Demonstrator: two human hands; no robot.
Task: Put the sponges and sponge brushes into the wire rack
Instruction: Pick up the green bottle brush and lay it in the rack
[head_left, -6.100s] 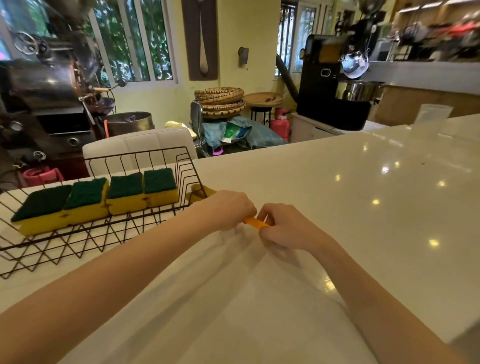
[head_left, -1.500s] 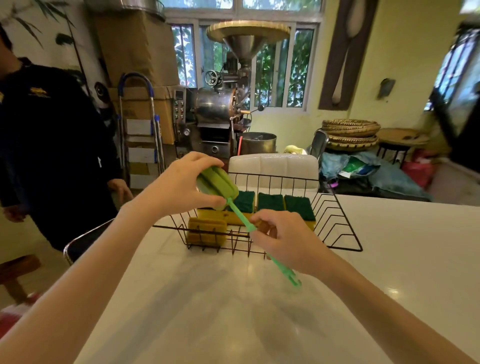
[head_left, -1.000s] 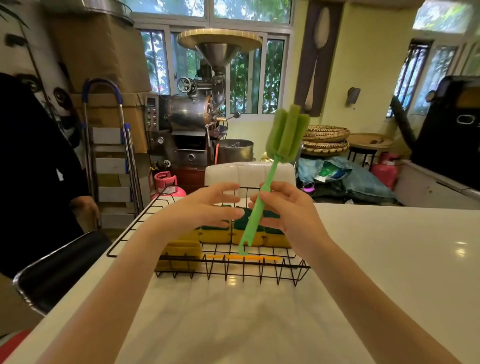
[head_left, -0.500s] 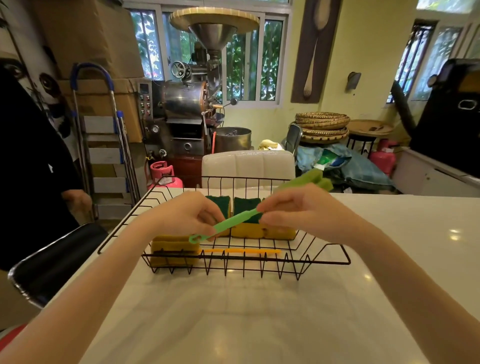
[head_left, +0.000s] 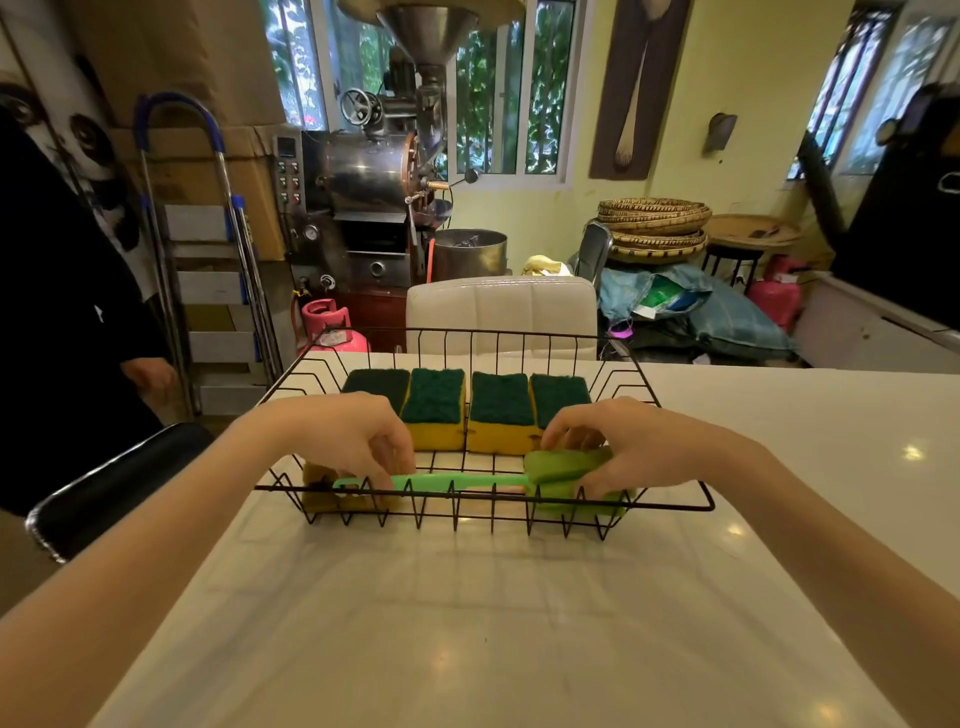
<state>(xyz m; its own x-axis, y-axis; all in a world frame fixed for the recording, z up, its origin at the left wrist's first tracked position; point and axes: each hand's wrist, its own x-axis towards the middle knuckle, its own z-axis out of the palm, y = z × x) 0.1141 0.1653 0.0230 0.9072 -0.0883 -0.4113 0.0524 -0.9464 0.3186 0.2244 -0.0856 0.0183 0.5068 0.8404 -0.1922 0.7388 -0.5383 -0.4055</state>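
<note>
Sponges (head_left: 467, 410): four sit in the rack (head_left: 675, 499), beyond your grips. Your left hand (head_left: 343, 441) pinches the green brush (head_left: 467, 480) handle; your right hand (head_left: 623, 447) clasps its head, low inside. Release remains. An orange brush lies beneath. Counter (head_left: 467, 623) shows nothing outstanding.

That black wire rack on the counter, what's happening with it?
A person is laying a green sponge brush with a plastic handle along the front of the black wire rack. The left hand is on the handle end, and the right hand is on the green foam head. Four yellow sponges with dark green scrub tops sit in a row at the back, and a yellow sponge brush lies underneath.
</note>
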